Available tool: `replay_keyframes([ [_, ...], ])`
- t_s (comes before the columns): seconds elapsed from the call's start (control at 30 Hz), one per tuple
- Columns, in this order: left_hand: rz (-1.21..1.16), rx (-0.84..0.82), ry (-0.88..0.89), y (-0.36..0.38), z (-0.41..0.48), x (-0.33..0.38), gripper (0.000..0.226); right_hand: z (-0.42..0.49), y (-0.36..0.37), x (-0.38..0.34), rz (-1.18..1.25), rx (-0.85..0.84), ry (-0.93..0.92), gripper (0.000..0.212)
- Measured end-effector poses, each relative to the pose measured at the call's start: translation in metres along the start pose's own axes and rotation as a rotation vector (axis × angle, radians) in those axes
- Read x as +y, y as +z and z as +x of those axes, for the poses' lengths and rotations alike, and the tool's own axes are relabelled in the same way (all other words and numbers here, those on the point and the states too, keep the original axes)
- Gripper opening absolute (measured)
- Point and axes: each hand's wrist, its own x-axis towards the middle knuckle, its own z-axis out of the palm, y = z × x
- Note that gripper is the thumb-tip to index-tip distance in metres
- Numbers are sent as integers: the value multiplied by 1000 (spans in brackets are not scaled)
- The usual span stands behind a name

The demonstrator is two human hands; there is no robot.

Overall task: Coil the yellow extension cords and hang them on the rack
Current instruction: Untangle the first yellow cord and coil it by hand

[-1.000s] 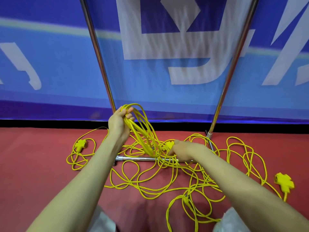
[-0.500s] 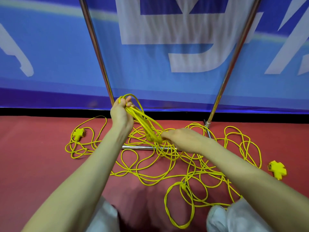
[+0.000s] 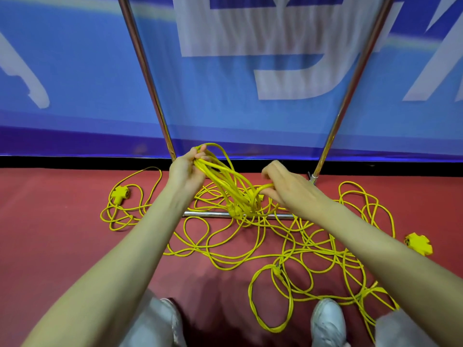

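My left hand point(image 3: 186, 170) grips the top of a bundle of yellow cord loops point(image 3: 225, 181) that hang down toward the floor. My right hand point(image 3: 285, 186) pinches one strand of that bundle, a loop curled round its fingers at the right side. Loose yellow extension cord point(image 3: 263, 246) lies tangled over the red floor below both hands. A yellow socket head point(image 3: 120, 194) lies at the left and another point(image 3: 419, 244) at the right. The metal rack has two slanted poles point(image 3: 147, 78) and a floor bar point(image 3: 208, 214).
A blue banner wall point(image 3: 75, 83) stands just behind the rack. My two shoes point(image 3: 328, 321) are at the bottom edge, with cord loops lying close to the right one. Red floor point(image 3: 50, 246) stretches to the left.
My right hand has lifted from the bottom of the bundle and moved right, drawing a strand up with it. The left hand keeps its hold on the loops.
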Motion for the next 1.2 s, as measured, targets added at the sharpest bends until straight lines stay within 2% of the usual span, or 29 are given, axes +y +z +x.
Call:
replay_keyframes([
  [0.07,-7,-8,-11,3,-3,1,20,0,0,1,19,-65,140,40],
  [0.2,15,-12,3,2,-4,-1,15,-4,7,-2,159,-175,178,38],
  [0.3,88,-51,48,-1,-4,-6,12,-3,-1,-10,414,-163,84,21],
  [0.33,140,-67,66,-1,-5,-8,12,-1,-6,-13,460,-159,40,24],
  [0.43,288,-140,85,4,-12,-17,14,9,-14,-17,381,-92,-136,21],
  [0.5,317,-193,61,8,-17,-22,15,13,-14,-18,302,-28,-166,21],
  [0.67,250,-237,30,18,-24,-22,17,19,-14,-24,56,-104,173,49],
  [0.7,255,-239,32,18,-23,-21,18,20,-13,-24,69,-123,225,51],
  [0.8,330,-231,55,16,-18,-19,15,28,-10,-24,390,-128,344,52],
  [0.93,514,-210,94,10,-9,-18,19,39,-19,-18,890,-212,263,24],
  [1.0,617,-219,98,9,-7,-18,21,42,-22,-17,865,-196,176,21],
  [1.1,752,-240,98,12,-10,-26,26,46,-20,-20,658,4,99,16],
  [1.2,840,-229,136,15,-15,-38,26,48,-12,-19,508,129,73,24],
])
